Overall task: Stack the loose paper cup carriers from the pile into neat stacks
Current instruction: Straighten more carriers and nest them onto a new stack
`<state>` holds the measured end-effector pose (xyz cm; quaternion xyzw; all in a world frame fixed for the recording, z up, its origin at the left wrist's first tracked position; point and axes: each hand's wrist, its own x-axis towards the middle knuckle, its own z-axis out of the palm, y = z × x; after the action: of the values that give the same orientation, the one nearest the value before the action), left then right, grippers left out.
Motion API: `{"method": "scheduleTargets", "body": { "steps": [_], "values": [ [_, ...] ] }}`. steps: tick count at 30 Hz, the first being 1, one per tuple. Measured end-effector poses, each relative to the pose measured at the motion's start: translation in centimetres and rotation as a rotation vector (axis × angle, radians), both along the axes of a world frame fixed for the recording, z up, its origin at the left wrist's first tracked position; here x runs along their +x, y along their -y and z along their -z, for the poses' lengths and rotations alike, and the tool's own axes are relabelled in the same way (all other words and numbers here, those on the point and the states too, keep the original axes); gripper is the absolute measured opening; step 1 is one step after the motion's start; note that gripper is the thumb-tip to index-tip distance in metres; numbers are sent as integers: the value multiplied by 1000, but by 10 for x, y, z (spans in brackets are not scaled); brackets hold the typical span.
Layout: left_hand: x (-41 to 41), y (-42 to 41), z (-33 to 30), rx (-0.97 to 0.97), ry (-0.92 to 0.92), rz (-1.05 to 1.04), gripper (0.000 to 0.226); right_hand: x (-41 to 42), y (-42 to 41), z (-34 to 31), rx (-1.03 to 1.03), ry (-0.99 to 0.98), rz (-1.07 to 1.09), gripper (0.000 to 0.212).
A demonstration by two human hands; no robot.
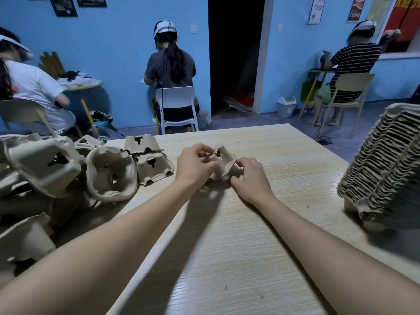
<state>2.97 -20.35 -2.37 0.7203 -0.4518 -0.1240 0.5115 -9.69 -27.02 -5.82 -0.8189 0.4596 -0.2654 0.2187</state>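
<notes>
Left of the carrier I'm holding lies the loose pile, heaped at the table's left edge, tumbled every which way. My left hand pinches the carrier's left rim, fingers curled over it; my right hand grips its right side, thumb tucked against the pulp. The carrier sits mid-table, tilted and slightly crumpled between my hands. Far right of it stands the tall finished stack. I should square the cup wells so it nests flat, holding lightly, since soft pulp probably creases
</notes>
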Motion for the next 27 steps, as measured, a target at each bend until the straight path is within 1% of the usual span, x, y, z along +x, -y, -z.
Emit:
{"method": "scheduleTargets", "body": {
  "steps": [3, 5, 6, 8, 11, 12, 15, 16, 19, 20, 21, 23, 25, 27],
  "values": [
    [-11, -14, -11, -24, -256, 45, 24, -4, -4, -4, 25, 82, 37, 48],
    [-18, -23, -19, -22, -368, 115, 20, -9, -8, -10, 85, 179, 72, 53],
    [-20, -27, -22, -14, -411, 145, 19, -12, -10, -13, 111, 219, 76, 52],
    [-25, -35, -26, 5, -491, 187, 18, -20, -16, -21, 140, 251, 73, 40],
    [-33, -47, -32, 10, -564, 175, 17, -34, -28, -35, 154, 307, 115, 19],
    [-36, -52, -36, 1, -567, 170, 15, -39, -31, -41, 153, 315, 121, 17],
    [-43, -65, -46, -54, -532, 179, 4, -55, -42, -63, 126, 281, 92, 22],
    [-47, -70, -50, -60, -517, 189, 4, -60, -46, -70, 115, 275, 81, 21],
    [-56, -84, -60, -70, -505, 256, 32, -78, -57, -94, 105, 274, 81, 16],
    [-59, -88, -64, -69, -489, 275, 37, -85, -60, -101, 114, 291, 87, 18],
    [-63, -91, -67, -61, -449, 284, 37, -91, -62, -108, 127, 313, 88, 20],
    [-70, -96, -72, -41, -291, 266, 23, -103, -67, -122, 140, 339, 74, 24],
    [-77, -99, -80, -73, -152, 231, 9, -113, -70, -135, 137, 366, 51, 30],
    [-85, -97, -93, -147, -171, 217, 6, -123, -73, -149, 114, 410, 37, 41]
  ]
}}
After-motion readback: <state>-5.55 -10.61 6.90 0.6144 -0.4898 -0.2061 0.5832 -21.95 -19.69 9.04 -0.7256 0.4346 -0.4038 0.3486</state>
